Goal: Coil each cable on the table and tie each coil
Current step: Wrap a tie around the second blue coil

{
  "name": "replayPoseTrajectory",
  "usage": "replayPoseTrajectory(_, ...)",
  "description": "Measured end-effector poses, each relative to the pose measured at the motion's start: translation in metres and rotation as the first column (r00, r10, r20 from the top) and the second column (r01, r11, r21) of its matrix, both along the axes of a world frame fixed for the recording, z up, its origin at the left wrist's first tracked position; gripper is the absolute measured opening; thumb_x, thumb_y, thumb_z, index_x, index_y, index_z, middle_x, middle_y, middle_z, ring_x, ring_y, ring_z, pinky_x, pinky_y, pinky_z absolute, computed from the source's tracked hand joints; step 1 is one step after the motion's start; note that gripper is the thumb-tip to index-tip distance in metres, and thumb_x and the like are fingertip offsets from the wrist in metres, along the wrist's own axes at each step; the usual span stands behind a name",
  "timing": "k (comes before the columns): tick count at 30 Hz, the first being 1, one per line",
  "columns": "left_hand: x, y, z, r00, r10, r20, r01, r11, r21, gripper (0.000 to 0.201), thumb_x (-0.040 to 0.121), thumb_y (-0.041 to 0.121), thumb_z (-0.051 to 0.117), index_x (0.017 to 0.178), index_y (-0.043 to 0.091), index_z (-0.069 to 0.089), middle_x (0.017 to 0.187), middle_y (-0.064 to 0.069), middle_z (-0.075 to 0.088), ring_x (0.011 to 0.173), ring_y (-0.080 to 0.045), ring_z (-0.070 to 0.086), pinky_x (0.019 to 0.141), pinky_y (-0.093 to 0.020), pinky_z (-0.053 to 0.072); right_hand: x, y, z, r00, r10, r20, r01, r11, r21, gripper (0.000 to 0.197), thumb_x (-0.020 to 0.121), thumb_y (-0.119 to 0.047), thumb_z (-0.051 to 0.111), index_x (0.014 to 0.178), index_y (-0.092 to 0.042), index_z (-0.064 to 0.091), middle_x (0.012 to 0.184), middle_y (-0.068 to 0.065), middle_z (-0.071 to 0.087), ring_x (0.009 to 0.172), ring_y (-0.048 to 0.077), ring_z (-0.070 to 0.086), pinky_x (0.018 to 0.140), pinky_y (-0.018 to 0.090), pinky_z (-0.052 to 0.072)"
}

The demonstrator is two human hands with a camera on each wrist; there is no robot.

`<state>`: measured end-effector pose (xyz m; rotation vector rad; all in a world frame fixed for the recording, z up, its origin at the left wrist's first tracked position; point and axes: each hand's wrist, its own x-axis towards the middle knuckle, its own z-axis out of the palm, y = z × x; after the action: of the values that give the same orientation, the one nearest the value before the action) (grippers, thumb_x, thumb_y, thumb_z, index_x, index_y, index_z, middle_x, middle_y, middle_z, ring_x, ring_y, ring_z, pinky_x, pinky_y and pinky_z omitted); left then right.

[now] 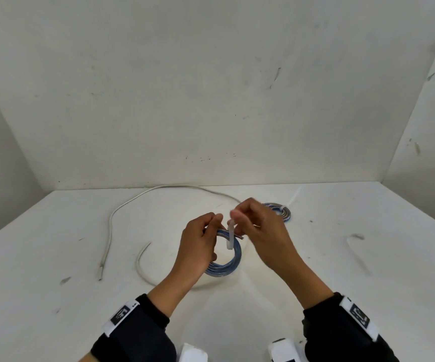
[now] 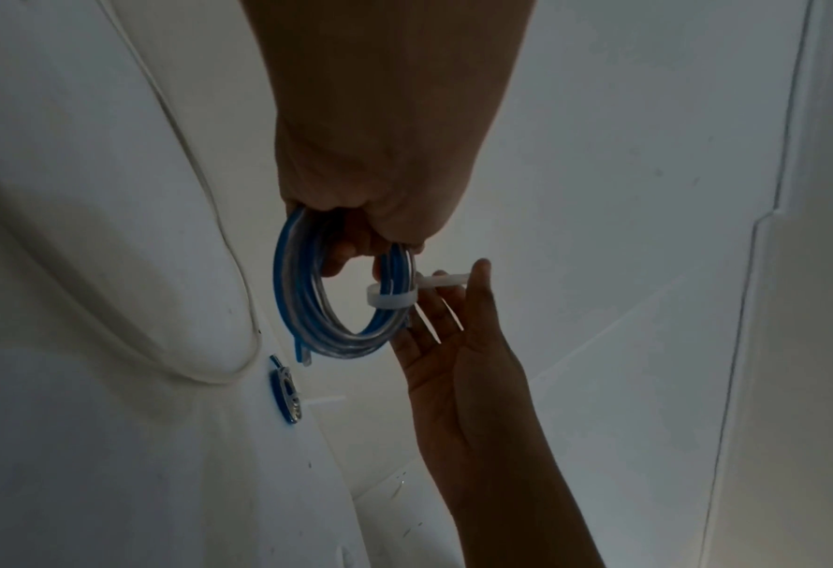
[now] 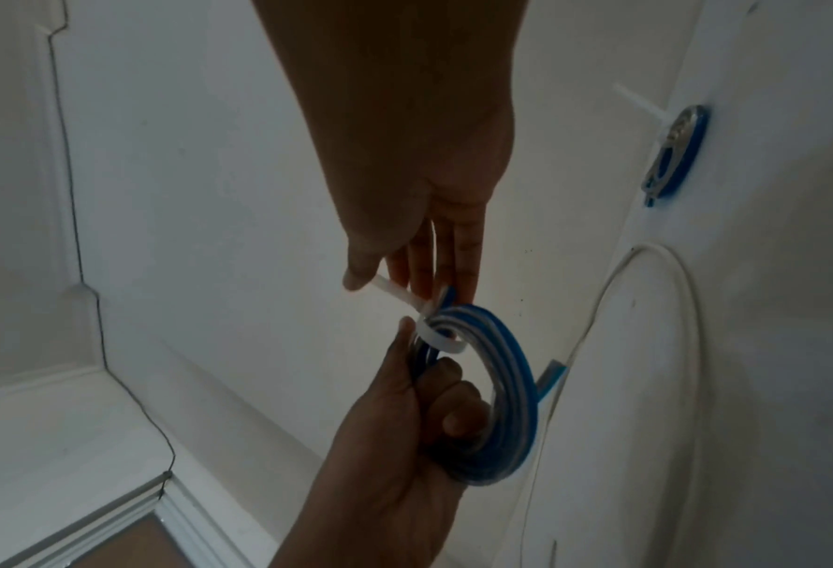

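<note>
A blue-and-clear cable coil (image 1: 225,259) is held above the near middle of the table (image 1: 367,257), standing roughly on edge, its upper left arc gripped by the left hand (image 1: 198,246), whose fingers are curled round the bundled turns. A white tie strip (image 1: 230,235) is looped round the coil's upper arc, just right of that grip, so the strip crosses the strands at right angles. Its free tail runs up and to the right into the right hand (image 1: 260,231), where it is pinched between thumb and forefinger; the other fingers (image 2: 434,319) are seen stretched out loosely behind the coil in the wrist views. The right hand is thus the one placed for a pull, and the tightening is judged to run away from the left-hand grip, along the tail. The loop looks slack, so the tie is judged unfinished.

A second blue coil (image 1: 280,211), already bound with a white tie, lies farther right on the table. A loose white cable (image 1: 122,212) sprawls uncoiled to the left.
</note>
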<state>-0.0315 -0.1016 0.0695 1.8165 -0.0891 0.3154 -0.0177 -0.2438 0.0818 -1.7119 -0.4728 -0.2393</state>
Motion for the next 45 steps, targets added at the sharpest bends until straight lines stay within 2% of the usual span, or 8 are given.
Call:
replayPoseTrajectory(8, 0.007, 0.004, -0.009, 0.994, 0.071, -0.088, -0.080, 0.992, -0.099, 0.040, 0.098, 0.029, 0.044, 0.073, -0.001, 0.054, 0.047, -0.003, 0.034, 0.039, -0.013, 0.031, 0.037, -0.020, 0.031, -0.004, -0.006, -0.010, 0.982, 0.186, 0.032, -0.176, 0.965, -0.195, 0.039, 0.068, -0.031, 0.085, 0.100, -0.023, 0.063, 0.099, -0.012, 0.062, 0.098, 0.009, 0.062, 0.092, 0.019, 0.051)
replayPoseTrajectory(15, 0.000, -0.003, -0.010, 0.994, -0.020, -0.110, 0.003, 0.989, -0.145, 0.039, 0.099, 0.028, 0.043, 0.065, 0.010, 0.048, 0.040, 0.007, 0.027, 0.034, -0.009, 0.023, 0.038, -0.018, 0.027, 0.004, -0.002, -0.011, 0.988, -0.007, 0.156, 0.044, 0.971, -0.235, 0.012, 0.092, -0.010, 0.059, 0.083, -0.011, 0.052, 0.073, -0.002, 0.060, 0.069, 0.007, 0.059, 0.064, 0.014, 0.050)
replayPoseTrajectory(20, -0.003, -0.009, 0.001, 0.998, -0.060, 0.021, 0.060, 0.998, -0.030, 0.036, 0.099, 0.027, 0.043, 0.066, 0.011, 0.040, 0.043, 0.009, 0.029, 0.037, -0.012, 0.024, 0.039, -0.021, 0.027, 0.006, 0.002, -0.017, 0.970, -0.041, -0.238, 0.064, 0.994, 0.091, 0.016, 0.101, -0.014, 0.045, 0.087, -0.010, 0.038, 0.063, 0.005, 0.055, 0.050, 0.016, 0.051, 0.053, 0.032, 0.048)
replayPoseTrajectory(25, -0.006, -0.008, -0.004, 0.998, -0.014, 0.064, 0.009, 0.997, 0.083, 0.031, 0.099, 0.023, 0.042, 0.070, 0.012, 0.039, 0.044, 0.007, 0.036, 0.043, -0.016, 0.027, 0.040, -0.026, 0.032, 0.005, -0.005, -0.005, 0.818, 0.255, -0.516, -0.094, 0.943, 0.318, 0.016, 0.097, -0.019, 0.054, 0.087, -0.007, 0.052, 0.063, 0.001, 0.063, 0.053, 0.015, 0.058, 0.060, 0.029, 0.056)
replayPoseTrajectory(32, -0.003, -0.011, 0.000, 0.998, 0.051, 0.036, -0.055, 0.992, 0.117, 0.033, 0.098, 0.025, 0.042, 0.069, 0.010, 0.036, 0.057, -0.008, 0.035, 0.050, -0.022, 0.030, 0.043, -0.032, 0.034, -0.002, -0.002, -0.007, 0.990, -0.076, -0.116, 0.086, 0.993, 0.083, 0.018, 0.086, -0.015, 0.070, 0.074, -0.010, 0.057, 0.066, 0.004, 0.063, 0.065, 0.018, 0.065, 0.069, 0.031, 0.058)
replayPoseTrajectory(37, -0.004, -0.010, 0.001, 0.999, 0.036, 0.008, -0.037, 0.990, 0.135, 0.035, 0.099, 0.023, 0.039, 0.066, 0.011, 0.035, 0.055, -0.003, 0.031, 0.046, -0.018, 0.027, 0.038, -0.026, 0.029, -0.014, 0.003, -0.008, 0.955, -0.160, 0.249, 0.187, 0.979, -0.087, 0.022, 0.088, -0.018, 0.067, 0.075, -0.009, 0.052, 0.065, -0.005, 0.062, 0.067, 0.010, 0.063, 0.061, 0.015, 0.048)
replayPoseTrajectory(41, -0.007, -0.012, 0.000, 0.999, 0.000, 0.052, -0.008, 0.986, 0.165, 0.037, 0.099, 0.023, 0.042, 0.064, 0.014, 0.033, 0.053, -0.004, 0.033, 0.045, -0.016, 0.027, 0.039, -0.029, 0.031, -0.004, 0.002, -0.012, 0.983, -0.174, 0.053, 0.176, 0.984, -0.022, 0.024, 0.093, -0.018, 0.060, 0.076, -0.012, 0.044, 0.062, 0.009, 0.056, 0.058, 0.022, 0.055, 0.058, 0.034, 0.050)
replayPoseTrajectory(45, -0.012, -0.012, 0.001, 0.974, -0.063, 0.216, 0.002, 0.963, 0.270, 0.038, 0.098, 0.031, 0.043, 0.064, 0.020, 0.030, 0.053, -0.006, 0.038, 0.047, -0.011, 0.026, 0.046, -0.030, 0.031, 0.001, 0.000, -0.007, 0.937, 0.034, -0.349, 0.013, 0.991, 0.131, 0.020, 0.097, -0.021, 0.056, 0.081, -0.013, 0.047, 0.059, 0.000, 0.056, 0.053, 0.011, 0.055, 0.054, 0.021, 0.048)
